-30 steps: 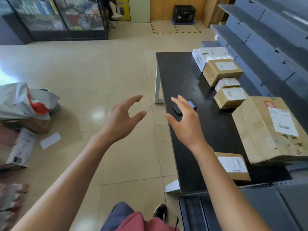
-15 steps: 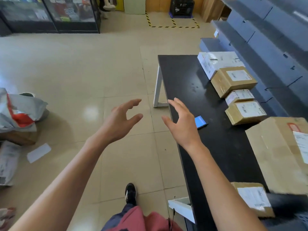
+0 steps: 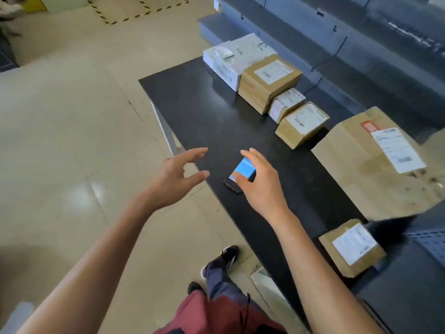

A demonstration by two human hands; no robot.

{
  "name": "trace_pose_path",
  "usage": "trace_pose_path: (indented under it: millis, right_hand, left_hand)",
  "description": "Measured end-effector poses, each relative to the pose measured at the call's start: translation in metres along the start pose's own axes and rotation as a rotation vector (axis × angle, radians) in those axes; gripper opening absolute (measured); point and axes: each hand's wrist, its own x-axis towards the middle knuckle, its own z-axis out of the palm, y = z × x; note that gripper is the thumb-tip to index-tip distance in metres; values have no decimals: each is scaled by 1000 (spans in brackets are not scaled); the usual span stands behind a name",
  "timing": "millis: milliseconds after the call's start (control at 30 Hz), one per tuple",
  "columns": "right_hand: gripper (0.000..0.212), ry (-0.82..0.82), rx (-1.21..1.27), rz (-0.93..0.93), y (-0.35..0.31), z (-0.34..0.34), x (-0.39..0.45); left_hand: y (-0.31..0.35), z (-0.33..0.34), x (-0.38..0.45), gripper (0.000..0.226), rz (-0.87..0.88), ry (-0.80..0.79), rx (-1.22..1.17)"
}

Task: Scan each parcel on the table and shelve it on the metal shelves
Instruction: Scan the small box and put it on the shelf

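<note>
Hovering mid-frame, the right hand spreads over the scanner near the table edge; the left hand is spread, empty. Six parcels line the right side: one white parcel, the rest brown or taped.

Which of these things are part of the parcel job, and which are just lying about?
Job:
handheld scanner, under the right hand
parcels on the black table
metal shelves
left hand, holding nothing

Lying about:
yellow-black floor tape
</note>
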Motion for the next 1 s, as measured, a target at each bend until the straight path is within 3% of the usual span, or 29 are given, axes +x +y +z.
trace_pose_path:
  millis: [200,467,700,1000]
  right_hand:
    - [57,81,-16,162,47,-12,43]
    - [59,79,-41,343,94,-6,65]
    - [65,49,-70,483,119,28,64]
    - [76,51,-214,852,124,95,87]
  left_hand:
    - [9,31,84,55,36,-201,63]
    - [19,66,152,52,32,-327,69]
    - [9,90,203,49,68,-480,92]
    - [-17,94,258,48,147,-718,153]
